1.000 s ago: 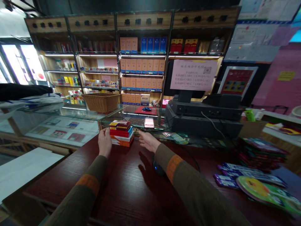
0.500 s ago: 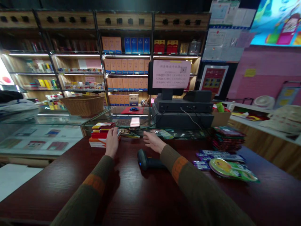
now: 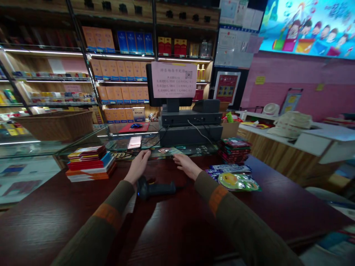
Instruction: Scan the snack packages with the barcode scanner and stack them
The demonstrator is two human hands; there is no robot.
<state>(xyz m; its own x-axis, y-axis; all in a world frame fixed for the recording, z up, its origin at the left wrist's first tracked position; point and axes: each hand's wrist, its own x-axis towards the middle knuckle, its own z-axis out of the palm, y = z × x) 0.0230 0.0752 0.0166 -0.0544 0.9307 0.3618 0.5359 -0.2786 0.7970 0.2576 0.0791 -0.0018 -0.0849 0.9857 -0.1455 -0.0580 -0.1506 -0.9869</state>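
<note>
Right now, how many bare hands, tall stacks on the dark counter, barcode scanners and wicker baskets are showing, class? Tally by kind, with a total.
Left hand and right hand: 2
Box stack and dark packet stack: 2
Barcode scanner: 1
Wicker basket: 1
Total: 6

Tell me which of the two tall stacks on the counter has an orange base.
The stack left of the left hand: its bottom is orange and white. The other pile, beyond the right hand, is mostly dark.

I face wooden shelves [image 3: 113, 16] with light strips [image 3: 122, 56], 11 to 12 o'clock. Pink wall [image 3: 270, 94], 1; bright screen [image 3: 307, 29] above. Wood-fronted white-topped counter [image 3: 273, 159], 2. Glass showcase [image 3: 41, 148], 10. Glossy dark-red table [image 3: 263, 221] at my 6.
</note>
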